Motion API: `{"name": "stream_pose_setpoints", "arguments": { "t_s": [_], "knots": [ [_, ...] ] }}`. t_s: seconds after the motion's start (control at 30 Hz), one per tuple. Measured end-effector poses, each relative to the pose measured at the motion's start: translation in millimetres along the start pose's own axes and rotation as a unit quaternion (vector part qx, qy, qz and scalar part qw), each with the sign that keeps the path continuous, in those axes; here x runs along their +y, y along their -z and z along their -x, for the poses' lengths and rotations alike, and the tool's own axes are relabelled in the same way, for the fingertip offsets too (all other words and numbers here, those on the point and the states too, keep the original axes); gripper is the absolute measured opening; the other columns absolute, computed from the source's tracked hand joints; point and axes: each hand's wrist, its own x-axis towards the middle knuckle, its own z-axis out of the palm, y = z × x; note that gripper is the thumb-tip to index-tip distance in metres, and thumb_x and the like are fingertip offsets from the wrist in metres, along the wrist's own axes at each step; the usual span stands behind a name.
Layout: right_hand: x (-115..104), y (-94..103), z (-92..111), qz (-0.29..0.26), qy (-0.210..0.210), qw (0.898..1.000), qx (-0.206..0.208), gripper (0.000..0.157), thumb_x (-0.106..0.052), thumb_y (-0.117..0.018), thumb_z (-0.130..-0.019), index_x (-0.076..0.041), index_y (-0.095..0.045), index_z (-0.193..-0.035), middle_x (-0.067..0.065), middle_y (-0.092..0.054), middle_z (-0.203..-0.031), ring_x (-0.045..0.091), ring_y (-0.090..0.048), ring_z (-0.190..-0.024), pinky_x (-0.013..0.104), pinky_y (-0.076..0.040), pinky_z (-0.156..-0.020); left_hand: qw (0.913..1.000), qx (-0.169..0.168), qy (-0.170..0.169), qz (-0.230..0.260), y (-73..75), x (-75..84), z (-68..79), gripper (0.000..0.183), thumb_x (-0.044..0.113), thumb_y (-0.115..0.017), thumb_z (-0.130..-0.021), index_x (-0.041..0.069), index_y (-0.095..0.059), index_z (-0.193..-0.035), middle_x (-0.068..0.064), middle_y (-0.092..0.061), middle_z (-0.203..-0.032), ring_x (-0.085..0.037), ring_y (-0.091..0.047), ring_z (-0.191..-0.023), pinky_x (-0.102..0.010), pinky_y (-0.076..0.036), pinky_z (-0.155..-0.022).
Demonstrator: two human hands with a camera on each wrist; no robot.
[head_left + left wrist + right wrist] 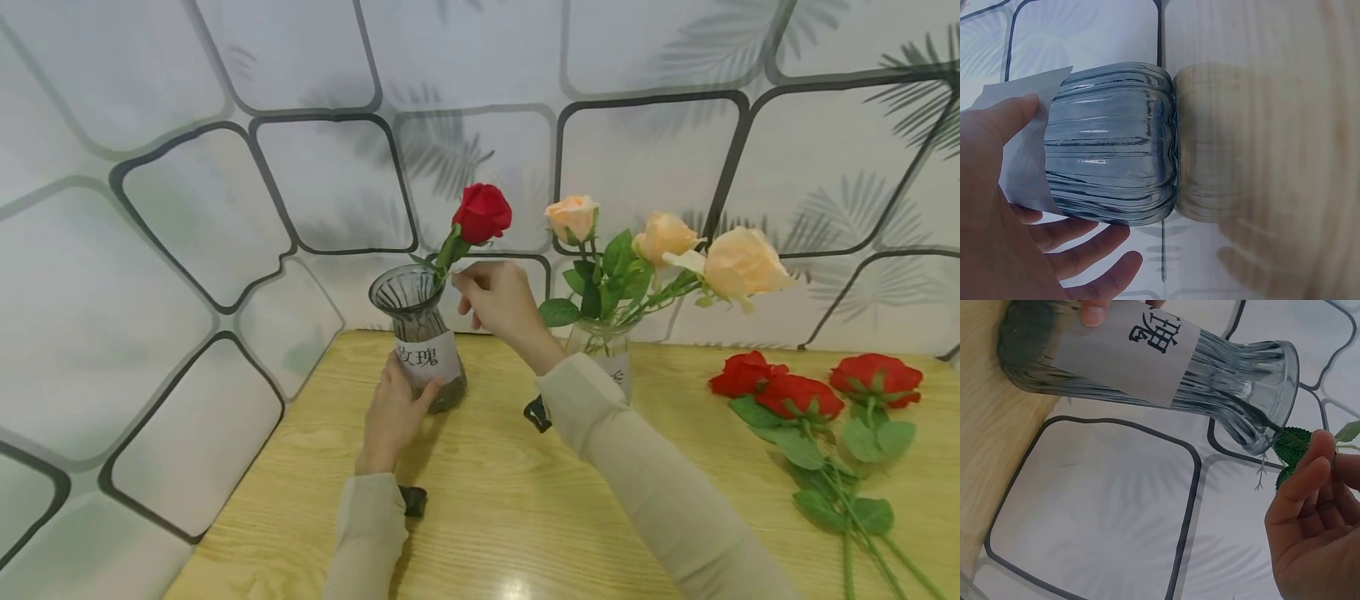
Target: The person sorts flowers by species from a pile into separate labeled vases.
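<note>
A ribbed grey glass vase (408, 312) with a white paper label (427, 358) stands on the table at the left. My left hand (393, 408) holds its lower body, and in the left wrist view the thumb lies on the label with the fingers around the other side. One red rose (482, 214) leans out of the vase's mouth to the right, its stem inside the rim. Just outside that rim, my right hand (498, 304) pinches the rose's green stem among its leaves (1291, 447) between thumb and forefinger.
Right of the vase, a clear glass jar (600, 337) holds several peach roses (663, 237), partly behind my right forearm. Several red roses (802, 396) lie on the wooden table (480, 517) at the right. A patterned backdrop (480, 67) rises behind.
</note>
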Motion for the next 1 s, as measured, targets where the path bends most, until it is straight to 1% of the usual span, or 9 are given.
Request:
{"name": "stream_pose_setpoints", "arguments": {
  "t_s": [0.17,0.3,0.37,0.53,0.6,0.73,0.83,0.93,1.0],
  "knots": [
    [9,8.2,15,-0.008,-0.010,1.000,-0.003,0.017,-0.014,-0.056,-0.090,-0.003,-0.069,-0.085,0.006,-0.059,-0.055,0.023,-0.051,-0.038,0.028,-0.040,-0.037,1.0000,-0.002,-0.001,0.001,0.7,1.6,0.5,0.088,0.054,-0.051,-0.087,0.001,-0.009,-0.143,-0.023,-0.035,-0.137,-0.037,-0.039,-0.122,-0.051,-0.035,-0.096],
    [19,23.0,31,-0.026,-0.016,1.000,-0.001,0.016,-0.014,-0.056,-0.091,-0.004,-0.068,-0.086,0.010,-0.059,-0.057,0.030,-0.049,-0.040,0.028,-0.038,-0.036,1.0000,-0.005,0.000,0.003,0.2,1.0,0.9,0.089,0.055,-0.050,-0.086,0.001,-0.009,-0.144,-0.024,-0.034,-0.137,-0.037,-0.038,-0.122,-0.051,-0.034,-0.096],
    [23,31.9,39,-0.028,-0.018,0.999,0.003,0.016,-0.014,-0.057,-0.091,-0.004,-0.068,-0.085,0.010,-0.059,-0.057,0.032,-0.048,-0.040,0.028,-0.037,-0.035,1.0000,-0.005,0.001,0.003,0.2,0.9,1.2,0.089,0.056,-0.050,-0.086,0.002,-0.009,-0.144,-0.024,-0.033,-0.138,-0.037,-0.038,-0.123,-0.051,-0.034,-0.097],
    [30,54.4,60,-0.020,-0.036,0.999,0.003,0.016,-0.017,-0.058,-0.091,-0.005,-0.068,-0.088,0.008,-0.059,-0.058,0.025,-0.047,-0.039,0.028,-0.038,-0.035,1.0000,-0.005,0.000,0.004,-0.1,1.0,1.4,0.090,0.056,-0.051,-0.086,0.001,-0.009,-0.144,-0.024,-0.032,-0.138,-0.038,-0.037,-0.122,-0.052,-0.034,-0.097],
    [32,63.3,69,-0.024,-0.049,0.999,0.004,0.016,-0.017,-0.058,-0.091,-0.004,-0.067,-0.089,0.009,-0.059,-0.059,0.026,-0.047,-0.039,0.029,-0.037,-0.035,1.0000,-0.005,0.000,0.004,-0.2,1.4,1.3,0.090,0.056,-0.051,-0.086,0.001,-0.009,-0.144,-0.024,-0.032,-0.138,-0.038,-0.037,-0.122,-0.052,-0.034,-0.097],
    [36,80.5,85,-0.016,-0.068,0.997,0.014,0.018,-0.017,-0.058,-0.091,-0.001,-0.067,-0.092,0.011,-0.059,-0.061,0.024,-0.046,-0.039,0.029,-0.039,-0.036,1.0000,-0.005,0.002,0.002,0.3,1.7,1.4,0.090,0.056,-0.050,-0.086,0.001,-0.008,-0.144,-0.024,-0.031,-0.139,-0.038,-0.037,-0.123,-0.052,-0.034,-0.097],
    [38,93.4,97,0.003,-0.077,0.997,0.019,0.021,-0.017,-0.059,-0.090,0.002,-0.066,-0.093,0.012,-0.058,-0.061,0.019,-0.045,-0.039,0.029,-0.041,-0.038,1.0000,-0.006,0.001,0.001,0.4,1.6,1.4,0.090,0.055,-0.050,-0.087,0.000,-0.008,-0.144,-0.025,-0.031,-0.139,-0.038,-0.037,-0.123,-0.052,-0.034,-0.097],
    [39,106.3,109,0.023,-0.085,0.996,0.024,0.023,-0.018,-0.059,-0.090,0.004,-0.065,-0.094,0.012,-0.058,-0.061,0.019,-0.045,-0.040,0.028,-0.039,-0.037,1.0000,-0.008,0.000,0.001,0.3,1.3,1.3,0.090,0.055,-0.050,-0.087,-0.001,-0.008,-0.144,-0.025,-0.031,-0.138,-0.039,-0.037,-0.122,-0.052,-0.034,-0.096],
    [41,115.0,117,0.038,-0.084,0.995,0.026,0.023,-0.018,-0.059,-0.090,0.004,-0.065,-0.095,0.011,-0.058,-0.061,0.020,-0.046,-0.040,0.028,-0.039,-0.037,1.0000,-0.009,0.001,0.001,0.4,1.2,1.3,0.090,0.054,-0.050,-0.087,0.000,-0.008,-0.144,-0.025,-0.032,-0.138,-0.039,-0.038,-0.122,-0.052,-0.034,-0.096]
  ]
}}
